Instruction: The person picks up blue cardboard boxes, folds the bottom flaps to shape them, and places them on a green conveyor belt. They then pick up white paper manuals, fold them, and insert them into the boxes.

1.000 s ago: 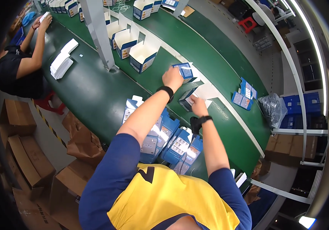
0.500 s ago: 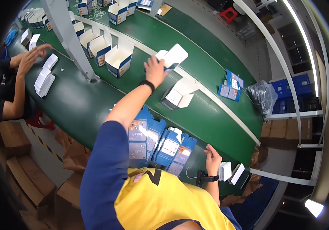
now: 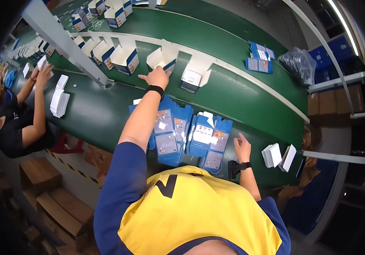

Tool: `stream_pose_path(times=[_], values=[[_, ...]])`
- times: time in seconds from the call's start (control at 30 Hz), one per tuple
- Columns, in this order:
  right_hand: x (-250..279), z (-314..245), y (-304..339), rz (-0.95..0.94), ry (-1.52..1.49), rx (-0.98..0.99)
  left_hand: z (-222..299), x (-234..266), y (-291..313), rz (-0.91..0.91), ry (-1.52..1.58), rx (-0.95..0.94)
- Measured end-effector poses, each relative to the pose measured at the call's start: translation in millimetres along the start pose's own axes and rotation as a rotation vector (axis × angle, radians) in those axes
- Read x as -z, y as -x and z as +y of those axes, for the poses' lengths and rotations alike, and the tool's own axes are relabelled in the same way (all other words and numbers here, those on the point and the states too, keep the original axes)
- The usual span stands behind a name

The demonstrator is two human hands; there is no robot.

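The left hand (image 3: 157, 77) is at the near side of an upright box (image 3: 170, 65) on the green table (image 3: 250, 102), its index finger at the box's mouth and its thumb sticking out to the side; whether its grip takes hold of the cardboard I cannot tell. The right hand (image 3: 242, 148) has a released grip, fingers loose and nothing in them, just beside the flat cartons.

Part of the work looks done: that box is folded up with its lid raised, the box to its right (image 3: 189, 83) has a white piece in it, and a row of boxes (image 3: 125, 59) stands lid-up to the left. Much looks left: two piles of flat cartons (image 3: 167, 142) lie unfolded nearest the body, and white stacks (image 3: 270, 156) sit to the right, outside any box.
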State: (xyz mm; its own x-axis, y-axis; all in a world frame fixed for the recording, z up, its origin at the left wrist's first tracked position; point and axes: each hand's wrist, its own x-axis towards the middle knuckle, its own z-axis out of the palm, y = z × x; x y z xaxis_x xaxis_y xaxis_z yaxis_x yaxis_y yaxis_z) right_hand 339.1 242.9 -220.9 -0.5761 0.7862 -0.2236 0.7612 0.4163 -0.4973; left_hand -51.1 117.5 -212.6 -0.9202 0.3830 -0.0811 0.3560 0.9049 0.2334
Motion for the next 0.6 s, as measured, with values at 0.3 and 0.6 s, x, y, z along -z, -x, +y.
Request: stream_pose_path(times=[0.3, 0.6], values=[[-49, 22, 11, -0.279, -0.242, -0.089, 25, -18, 191, -0.513, 0.960, -0.222], [-44, 21, 17, -0.155, -0.245, 0.091, 76, -49, 250, -0.551, 1.066, 0.028]])
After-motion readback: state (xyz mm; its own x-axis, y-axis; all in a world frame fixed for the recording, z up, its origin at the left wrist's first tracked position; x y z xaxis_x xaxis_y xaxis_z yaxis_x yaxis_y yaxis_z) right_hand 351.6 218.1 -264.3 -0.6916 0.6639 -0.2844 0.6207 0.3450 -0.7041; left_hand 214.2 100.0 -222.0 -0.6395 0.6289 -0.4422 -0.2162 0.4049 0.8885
